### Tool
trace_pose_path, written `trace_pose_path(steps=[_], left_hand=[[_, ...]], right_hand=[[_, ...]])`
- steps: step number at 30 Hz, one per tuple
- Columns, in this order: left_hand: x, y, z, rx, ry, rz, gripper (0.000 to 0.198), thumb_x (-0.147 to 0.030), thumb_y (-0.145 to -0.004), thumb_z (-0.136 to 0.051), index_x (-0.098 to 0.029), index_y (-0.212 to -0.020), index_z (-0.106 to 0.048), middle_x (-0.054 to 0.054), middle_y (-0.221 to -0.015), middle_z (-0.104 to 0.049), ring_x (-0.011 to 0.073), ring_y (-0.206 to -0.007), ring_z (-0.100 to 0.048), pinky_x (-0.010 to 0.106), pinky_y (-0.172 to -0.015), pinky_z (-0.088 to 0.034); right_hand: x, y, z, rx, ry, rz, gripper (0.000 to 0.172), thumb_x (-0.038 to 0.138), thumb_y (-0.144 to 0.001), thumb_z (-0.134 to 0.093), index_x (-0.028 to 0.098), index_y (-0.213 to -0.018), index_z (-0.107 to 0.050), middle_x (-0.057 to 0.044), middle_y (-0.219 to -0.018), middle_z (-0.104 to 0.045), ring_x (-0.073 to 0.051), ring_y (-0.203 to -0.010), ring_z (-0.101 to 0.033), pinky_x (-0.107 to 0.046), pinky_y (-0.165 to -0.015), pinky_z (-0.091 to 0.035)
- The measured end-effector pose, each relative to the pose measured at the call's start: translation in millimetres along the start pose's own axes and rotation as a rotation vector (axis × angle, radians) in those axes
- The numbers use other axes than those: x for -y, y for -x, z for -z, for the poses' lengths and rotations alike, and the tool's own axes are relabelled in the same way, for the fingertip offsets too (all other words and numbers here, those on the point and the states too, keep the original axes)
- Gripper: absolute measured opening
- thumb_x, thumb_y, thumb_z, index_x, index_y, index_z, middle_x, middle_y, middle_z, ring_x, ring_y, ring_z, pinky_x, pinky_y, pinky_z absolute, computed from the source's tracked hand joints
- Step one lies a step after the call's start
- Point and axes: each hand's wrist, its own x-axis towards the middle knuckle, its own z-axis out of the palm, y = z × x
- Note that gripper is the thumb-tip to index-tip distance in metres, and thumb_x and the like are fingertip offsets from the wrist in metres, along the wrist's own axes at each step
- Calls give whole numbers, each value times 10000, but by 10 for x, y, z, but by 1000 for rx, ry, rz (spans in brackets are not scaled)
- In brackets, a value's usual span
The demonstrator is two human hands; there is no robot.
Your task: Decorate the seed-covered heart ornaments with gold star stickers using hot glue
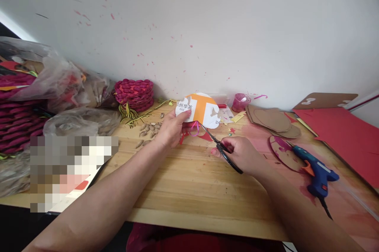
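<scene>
1. Above the wooden table (189,194), near the middle of my view, I have the white-and-orange card disc (201,111) lifted clear of the surface, its printed face towards me. The left hand (171,128) grips its left edge, thumb pressed on the face; I judge this pinch leaves the lower edge free for the blades.

2. My right hand (238,153) is closed around the handles of the black scissors (221,148), whose tips point up to the disc's lower edge. I cannot tell whether the blades are parted or touch the card. A pink curl (194,128) hangs just beside them, probably a strip from the rim.

3. Below the disc I see red scraps (207,135), partly hidden by it; behind it stands the pink cup (240,102).

4. To the right, the blue glue gun (319,177) lies with its nozzle over the pink-stained cardboard oval (280,151), its cord near my right forearm. Cardboard pieces (266,121) and the red sheet (340,135) crowd that side.

5. To the left, brown husks (149,129) lie near my left wrist, with the magenta basket (134,92) behind. Plastic bags (84,121) and the partly masked screen (77,189) narrow the space there.
</scene>
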Motion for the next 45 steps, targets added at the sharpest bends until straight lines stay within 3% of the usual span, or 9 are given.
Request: trace_pose_path(steps=[9, 18, 31, 38, 42, 43, 45], left_hand=[[21, 53, -68, -5, 28, 45, 180, -156, -818, -724, -111, -982, -667, 102, -817, -768, 188, -568, -718, 308, -570, -630], [15, 52, -65, -2, 15, 44, 188, -163, -827, -718, -106, -998, -664, 106, -791, -764, 186, -519, -699, 277, -481, -589], [47, 8, -28, -2, 21, 88, 199, -156, -811, -716, -111, -999, -670, 90, -779, -760, 170, -517, -677, 265, -489, -569], [116, -49, 29, -51, -67, 11, 164, -190, -773, -756, -120, -917, -725, 58, -734, -749, 128, -523, -642, 188, -449, -458], [105, -52, 37, -43, -94, 9, 89, -186, -792, -734, -119, -807, -678, 37, -619, -686, 81, -398, -499, 168, -331, -290], [98, -51, 35, -37, -98, 14, 86, -186, -804, -723, -118, -807, -671, 40, -618, -683, 80, -387, -488, 168, -319, -280], [82, -45, 27, -28, -82, 36, 74, -170, -822, -705, -114, -861, -678, 57, -667, -708, 101, -417, -548, 175, -339, -372]], right_hand=[[-26, 1, -11, 6, -9, 3, 526, 652, -785, -706, 223, -592, -471, 48, -577, -421, -129, -562, -352, -276, -507, -251], [-12, -9, 2, 29, 19, -2, 541, 682, -789, -681, 224, -587, -476, 46, -579, -402, -136, -571, -354, -280, -507, -251], [-89, -24, -17, -14, 63, 59, 527, 657, -818, -671, 228, -597, -461, 42, -571, -444, -137, -555, -388, -282, -512, -256], [-87, -29, -18, -27, 97, 25, 541, 677, -790, -686, 232, -585, -455, 41, -555, -440, -136, -539, -376, -286, -500, -249], [-79, -26, -12, -31, 114, 33, 528, 666, -796, -685, 230, -588, -469, 38, -554, -451, -135, -532, -387, -284, -495, -246], [-74, -25, -7, -34, 125, 35, 528, 664, -796, -684, 230, -585, -469, 38, -551, -451, -135, -528, -386, -284, -494, -243], [-62, -22, 5, -41, 150, 35, 534, 663, -795, -684, 232, -576, -459, 37, -541, -447, -135, -519, -382, -287, -494, -238]])
